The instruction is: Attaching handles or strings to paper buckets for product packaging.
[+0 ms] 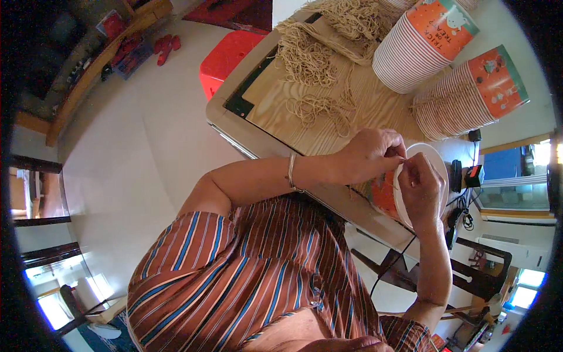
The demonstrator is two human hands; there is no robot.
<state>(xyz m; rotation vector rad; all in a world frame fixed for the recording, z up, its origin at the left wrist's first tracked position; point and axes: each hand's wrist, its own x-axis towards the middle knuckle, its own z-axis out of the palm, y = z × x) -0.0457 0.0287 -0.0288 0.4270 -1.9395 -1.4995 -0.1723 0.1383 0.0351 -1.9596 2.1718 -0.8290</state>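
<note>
My left hand (pixel 369 155), a bracelet on its wrist, reaches across the table with thumb and fingers pinched together. Its fingertips meet those of my right hand (pixel 421 186), which is curled closed over the opening of a paper bucket (pixel 383 198). This bucket is orange-printed outside and white inside, and lies tilted near the table's edge. Whatever the fingertips pinch is too small to make out. A thin tan strand shows beside the bucket. Loose tan twine (pixel 319 111) lies on the wooden tabletop beyond my left hand.
Thicker twine bundles (pixel 305 53) lie at the table's far end. Two nested stacks of striped paper buckets, one (pixel 404 56) behind the other (pixel 457 108), stand along the right. A red stool (pixel 229 58) is beyond the table, and black cables (pixel 466 214) lie to the right.
</note>
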